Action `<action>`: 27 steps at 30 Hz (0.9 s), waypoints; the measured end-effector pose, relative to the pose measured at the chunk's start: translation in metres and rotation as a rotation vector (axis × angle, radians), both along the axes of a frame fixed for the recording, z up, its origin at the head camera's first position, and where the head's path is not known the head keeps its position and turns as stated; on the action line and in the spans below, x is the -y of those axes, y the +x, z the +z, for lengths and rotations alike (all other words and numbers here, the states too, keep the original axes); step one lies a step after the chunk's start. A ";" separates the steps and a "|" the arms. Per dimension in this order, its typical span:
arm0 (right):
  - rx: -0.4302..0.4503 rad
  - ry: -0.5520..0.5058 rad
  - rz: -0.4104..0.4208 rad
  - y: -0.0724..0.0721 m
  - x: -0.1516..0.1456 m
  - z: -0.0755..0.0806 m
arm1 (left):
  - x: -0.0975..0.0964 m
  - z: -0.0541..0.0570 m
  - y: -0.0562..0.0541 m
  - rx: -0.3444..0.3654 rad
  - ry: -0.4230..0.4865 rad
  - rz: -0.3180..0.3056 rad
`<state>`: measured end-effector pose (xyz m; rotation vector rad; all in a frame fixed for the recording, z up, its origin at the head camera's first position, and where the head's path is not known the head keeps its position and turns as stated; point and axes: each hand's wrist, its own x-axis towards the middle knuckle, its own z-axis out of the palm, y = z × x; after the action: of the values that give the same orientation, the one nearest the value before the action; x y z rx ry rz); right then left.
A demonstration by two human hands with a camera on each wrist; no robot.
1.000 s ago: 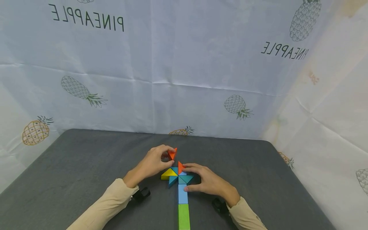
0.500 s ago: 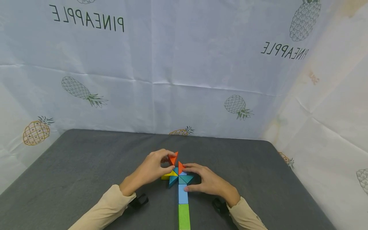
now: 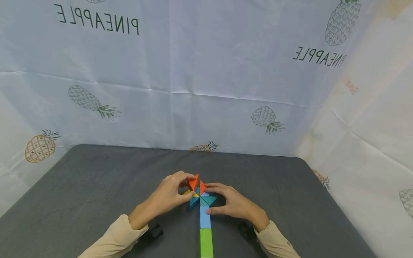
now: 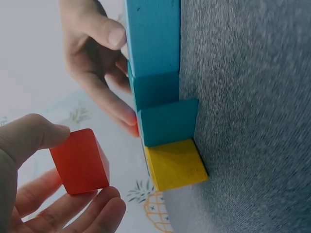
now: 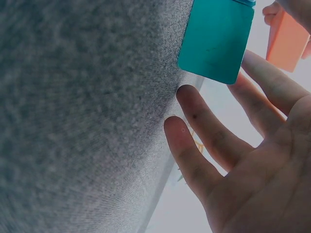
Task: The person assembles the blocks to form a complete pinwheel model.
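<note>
In the head view, my left hand (image 3: 164,192) pinches an orange-red triangular block (image 3: 193,182) between thumb and fingers. It is raised over the upper left of a pinwheel of blocks, and in the left wrist view the block (image 4: 80,162) stands apart from the pinwheel. My right hand (image 3: 237,203) lies at the pinwheel's right side with spread, lightly bent fingers. Its fingertips touch a second orange-red triangle (image 3: 202,187), and its thumb touches a light blue block (image 3: 205,217). Teal triangles (image 3: 209,200) and a yellow block (image 4: 179,165) belong to the pinwheel; my left hand partly hides the yellow one.
A green block (image 3: 206,243) continues the line below the light blue block, towards the near edge. Everything lies on a dark grey table (image 3: 113,179). A pale cloth (image 3: 206,71) printed with pineapples hangs behind it and at the sides.
My left hand has come down and nearer with the orange-red triangle, closer to the pinwheel, and now covers more of the yellow block. My right hand has stayed in place.
</note>
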<state>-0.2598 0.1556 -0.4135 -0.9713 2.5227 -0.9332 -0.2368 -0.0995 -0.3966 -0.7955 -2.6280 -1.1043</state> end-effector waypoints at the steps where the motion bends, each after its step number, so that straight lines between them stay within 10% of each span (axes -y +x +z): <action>1: -0.002 -0.001 0.002 0.000 0.000 0.000 | 0.000 0.000 0.002 0.004 0.002 0.000; 27: -0.015 0.003 0.001 0.001 -0.001 0.000 | 0.000 -0.007 0.034 0.016 0.052 -0.073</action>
<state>-0.2589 0.1561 -0.4137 -0.9826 2.5345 -0.9253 -0.2024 -0.0991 -0.4040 -0.8821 -2.5909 -1.1979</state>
